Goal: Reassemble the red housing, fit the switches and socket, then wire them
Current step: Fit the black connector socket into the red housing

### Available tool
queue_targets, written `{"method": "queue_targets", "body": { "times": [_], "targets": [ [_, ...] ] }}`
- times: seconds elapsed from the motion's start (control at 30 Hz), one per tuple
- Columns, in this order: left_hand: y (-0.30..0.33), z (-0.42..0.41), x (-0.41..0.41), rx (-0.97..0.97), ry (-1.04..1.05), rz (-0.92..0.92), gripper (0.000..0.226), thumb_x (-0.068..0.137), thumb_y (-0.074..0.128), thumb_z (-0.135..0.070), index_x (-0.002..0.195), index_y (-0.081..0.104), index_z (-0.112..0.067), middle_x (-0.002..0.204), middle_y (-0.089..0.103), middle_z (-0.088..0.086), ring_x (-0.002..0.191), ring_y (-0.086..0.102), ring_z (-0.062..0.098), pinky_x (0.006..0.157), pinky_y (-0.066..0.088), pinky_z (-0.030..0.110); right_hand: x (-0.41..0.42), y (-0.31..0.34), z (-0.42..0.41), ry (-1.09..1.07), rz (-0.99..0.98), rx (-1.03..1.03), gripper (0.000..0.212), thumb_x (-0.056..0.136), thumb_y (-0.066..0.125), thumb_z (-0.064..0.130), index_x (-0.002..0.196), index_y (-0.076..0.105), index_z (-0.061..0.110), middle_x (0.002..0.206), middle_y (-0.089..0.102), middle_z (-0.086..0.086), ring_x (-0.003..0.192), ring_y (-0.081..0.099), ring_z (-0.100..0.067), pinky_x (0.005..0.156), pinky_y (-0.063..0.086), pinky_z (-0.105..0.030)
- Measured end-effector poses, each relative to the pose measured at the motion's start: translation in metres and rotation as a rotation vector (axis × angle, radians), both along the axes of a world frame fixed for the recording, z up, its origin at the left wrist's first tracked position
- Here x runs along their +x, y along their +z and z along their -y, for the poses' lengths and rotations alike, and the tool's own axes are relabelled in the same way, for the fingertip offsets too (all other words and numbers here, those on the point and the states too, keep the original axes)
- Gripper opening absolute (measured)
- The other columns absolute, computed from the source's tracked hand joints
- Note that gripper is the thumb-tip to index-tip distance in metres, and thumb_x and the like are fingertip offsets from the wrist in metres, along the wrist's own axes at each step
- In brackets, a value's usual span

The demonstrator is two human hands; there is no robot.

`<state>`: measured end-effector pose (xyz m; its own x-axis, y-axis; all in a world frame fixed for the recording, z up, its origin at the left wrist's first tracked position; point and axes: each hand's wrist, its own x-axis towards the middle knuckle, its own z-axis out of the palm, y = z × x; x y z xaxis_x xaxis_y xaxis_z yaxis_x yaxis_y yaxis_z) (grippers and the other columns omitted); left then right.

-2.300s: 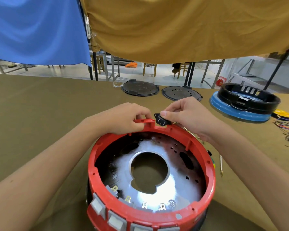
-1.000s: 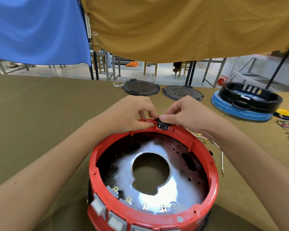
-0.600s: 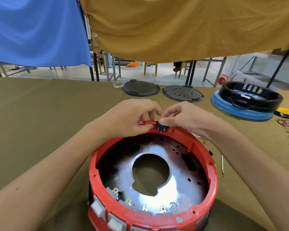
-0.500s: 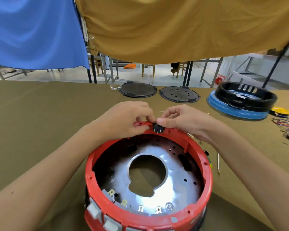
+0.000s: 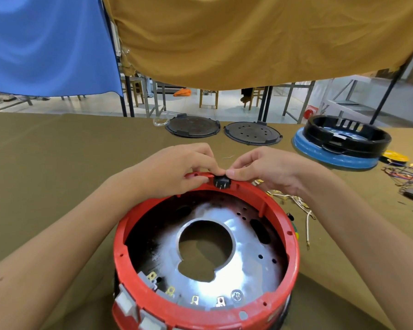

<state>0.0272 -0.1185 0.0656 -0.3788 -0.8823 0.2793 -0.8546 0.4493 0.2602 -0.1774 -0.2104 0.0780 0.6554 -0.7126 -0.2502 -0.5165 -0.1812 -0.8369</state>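
The round red housing [image 5: 289, 236] stands open side up in front of me, with a shiny metal plate [image 5: 227, 279] inside. Grey switches [image 5: 126, 303] sit in its near wall, their brass terminals showing inside. A small black socket [image 5: 221, 181] with metal pins sits in the notch at the far rim. My left hand [image 5: 177, 170] grips the rim just left of the socket, fingertips against it. My right hand [image 5: 265, 170] pinches the socket from the right, thumb on its top edge.
Two black round covers [image 5: 192, 126] [image 5: 252, 133] lie at the back of the olive table. A black ring on a blue base [image 5: 343, 144] stands back right. Loose white leads [image 5: 296, 201] lie right of the housing, coloured wires [image 5: 405, 179] at the far right.
The socket went from being held above the far rim down into its notch. Both hands closed in around it and stay there.
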Motion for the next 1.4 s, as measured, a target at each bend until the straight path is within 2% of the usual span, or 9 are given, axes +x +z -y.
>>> {"method": "queue_targets", "body": {
  "times": [0.2, 0.3, 0.5, 0.7, 0.87, 1.0, 1.17, 1.3, 1.4],
  "targets": [
    [0.001, 0.003, 0.000, 0.089, 0.005, -0.004, 0.029, 0.094, 0.061, -0.011, 0.115, 0.070, -0.028, 0.106, 0.054, -0.014, 0.085, 0.057, 0.008, 0.077, 0.043, 0.021, 0.006, -0.005, -0.001, -0.008, 0.001, 0.021, 0.004, 0.091, 0.067, 0.018, 0.091, 0.071, 0.018, 0.088, 0.069, -0.005, 0.078, 0.065, -0.016, 0.058, 0.055, -0.027],
    [0.003, 0.001, -0.002, 0.105, 0.024, -0.085, 0.022, 0.094, 0.064, -0.023, 0.114, 0.072, -0.028, 0.103, 0.058, -0.012, 0.086, 0.058, 0.002, 0.075, 0.040, 0.010, 0.002, -0.003, -0.001, 0.056, 0.035, 0.023, 0.010, 0.092, 0.065, 0.018, 0.101, 0.070, 0.017, 0.096, 0.070, -0.007, 0.085, 0.065, -0.017, 0.067, 0.057, -0.029],
    [0.013, 0.010, -0.010, 0.187, 0.067, -0.131, 0.021, 0.086, 0.073, -0.038, 0.107, 0.073, -0.035, 0.103, 0.064, -0.017, 0.089, 0.064, -0.004, 0.077, 0.050, 0.013, -0.007, 0.004, 0.005, 0.090, 0.031, 0.027, 0.015, 0.095, 0.064, 0.019, 0.105, 0.072, 0.011, 0.105, 0.073, -0.012, 0.095, 0.068, -0.020, 0.087, 0.059, -0.040],
    [0.030, 0.029, -0.022, 0.348, 0.122, -0.118, 0.012, 0.076, 0.084, -0.030, 0.084, 0.074, -0.032, 0.070, 0.071, -0.021, 0.065, 0.063, -0.006, 0.069, 0.047, 0.018, -0.010, 0.005, 0.009, 0.090, -0.009, 0.038, 0.009, 0.091, 0.069, 0.013, 0.096, 0.073, 0.008, 0.083, 0.073, -0.005, 0.077, 0.069, -0.014, 0.071, 0.060, -0.027],
    [0.044, 0.044, -0.038, 0.405, 0.173, 0.123, 0.020, 0.074, 0.086, -0.028, 0.071, 0.066, -0.031, 0.059, 0.065, -0.016, 0.060, 0.060, 0.001, 0.060, 0.047, 0.020, -0.007, 0.002, 0.010, 0.054, -0.006, 0.030, 0.004, 0.089, 0.070, 0.010, 0.091, 0.071, 0.007, 0.072, 0.072, -0.002, 0.070, 0.069, -0.012, 0.070, 0.061, -0.029],
    [0.044, 0.048, -0.045, 0.351, 0.187, 0.220, 0.026, 0.073, 0.086, -0.027, 0.066, 0.061, -0.031, 0.060, 0.060, -0.019, 0.062, 0.056, -0.001, 0.057, 0.040, 0.020, -0.006, 0.003, 0.008, 0.031, -0.013, 0.015, 0.006, 0.088, 0.070, 0.010, 0.093, 0.070, 0.007, 0.078, 0.071, -0.005, 0.074, 0.068, -0.016, 0.070, 0.062, -0.031],
    [0.042, 0.041, -0.040, 0.340, 0.165, 0.175, 0.021, 0.074, 0.085, -0.031, 0.070, 0.064, -0.033, 0.059, 0.062, -0.021, 0.062, 0.058, -0.003, 0.057, 0.040, 0.018, -0.007, 0.003, 0.006, 0.026, -0.018, -0.016, 0.007, 0.087, 0.072, 0.014, 0.093, 0.071, 0.009, 0.084, 0.071, -0.007, 0.079, 0.068, -0.018, 0.080, 0.061, -0.037],
    [0.038, 0.032, -0.030, 0.384, 0.142, -0.044, 0.012, 0.077, 0.080, -0.041, 0.083, 0.078, -0.031, 0.066, 0.067, -0.027, 0.066, 0.060, -0.009, 0.070, 0.048, 0.018, -0.010, 0.004, 0.008, 0.069, -0.002, 0.022, 0.011, 0.087, 0.072, 0.017, 0.094, 0.072, 0.007, 0.085, 0.071, -0.007, 0.082, 0.068, -0.019, 0.086, 0.060, -0.041],
    [0.035, 0.036, -0.031, 0.456, 0.183, -0.122, 0.009, 0.077, 0.082, -0.035, 0.078, 0.077, -0.028, 0.061, 0.065, -0.022, 0.064, 0.058, -0.004, 0.070, 0.046, 0.022, -0.012, 0.003, 0.011, 0.090, 0.011, 0.045, 0.012, 0.089, 0.070, 0.016, 0.096, 0.071, 0.006, 0.086, 0.071, -0.008, 0.081, 0.069, -0.017, 0.083, 0.061, -0.037]
  ]
}}
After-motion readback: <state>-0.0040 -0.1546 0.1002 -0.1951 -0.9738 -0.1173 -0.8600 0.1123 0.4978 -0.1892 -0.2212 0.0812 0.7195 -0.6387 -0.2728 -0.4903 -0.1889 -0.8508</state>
